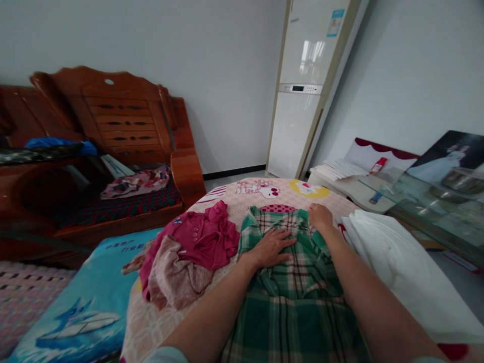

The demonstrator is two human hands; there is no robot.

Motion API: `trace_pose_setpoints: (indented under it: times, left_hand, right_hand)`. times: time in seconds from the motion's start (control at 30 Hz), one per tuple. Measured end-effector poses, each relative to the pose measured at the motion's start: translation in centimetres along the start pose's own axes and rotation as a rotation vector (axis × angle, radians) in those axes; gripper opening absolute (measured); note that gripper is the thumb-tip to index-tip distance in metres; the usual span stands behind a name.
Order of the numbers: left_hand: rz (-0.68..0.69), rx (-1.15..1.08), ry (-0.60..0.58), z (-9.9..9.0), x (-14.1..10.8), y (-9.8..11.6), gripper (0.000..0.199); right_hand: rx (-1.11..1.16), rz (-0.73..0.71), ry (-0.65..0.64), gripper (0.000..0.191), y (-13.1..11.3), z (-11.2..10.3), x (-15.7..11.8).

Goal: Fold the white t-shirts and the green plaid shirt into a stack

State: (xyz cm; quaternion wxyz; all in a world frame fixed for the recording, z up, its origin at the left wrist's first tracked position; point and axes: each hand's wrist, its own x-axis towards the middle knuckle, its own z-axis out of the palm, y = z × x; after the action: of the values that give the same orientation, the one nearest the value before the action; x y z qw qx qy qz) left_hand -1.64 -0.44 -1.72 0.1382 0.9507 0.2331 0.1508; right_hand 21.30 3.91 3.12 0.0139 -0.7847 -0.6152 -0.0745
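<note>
A green plaid garment (291, 282) lies spread on the patterned cloth (242, 199) in front of me, with folds across its middle. My left hand (272, 247) rests flat on its upper part, fingers spread. At the garment's far right corner, my right hand (320, 216) is closed, its fingertips pinching the green fabric edge. Left of the plaid garment are a crumpled magenta garment (204, 234) and a pale pink cloth (176, 275).
White fabric (401, 262) is piled on the right, beside a glass shelf (427, 201). On the left stand a wooden armchair (124, 121) and a blue printed mat (98, 302). A tall white cabinet unit (297, 111) stands in the far corner.
</note>
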Motion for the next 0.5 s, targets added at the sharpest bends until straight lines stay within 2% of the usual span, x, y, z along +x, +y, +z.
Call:
trace_pose_setpoints:
  times: [0.23,0.37,0.5]
  left_hand:
    - [-0.004,0.004,0.002,0.5,0.3,-0.3,0.057]
    - [-0.003,-0.018,0.004,0.5,0.3,-0.3,0.057]
    - [0.010,-0.045,0.040,0.4,0.3,-0.4,0.058]
  right_hand:
    - [0.008,-0.043,-0.210,0.040,3.7,-0.9,-5.7]
    - [-0.060,0.005,-0.149,0.020,4.0,-1.1,-7.3]
    - [-0.048,0.172,-0.044,0.030,3.8,-1.4,-6.0]
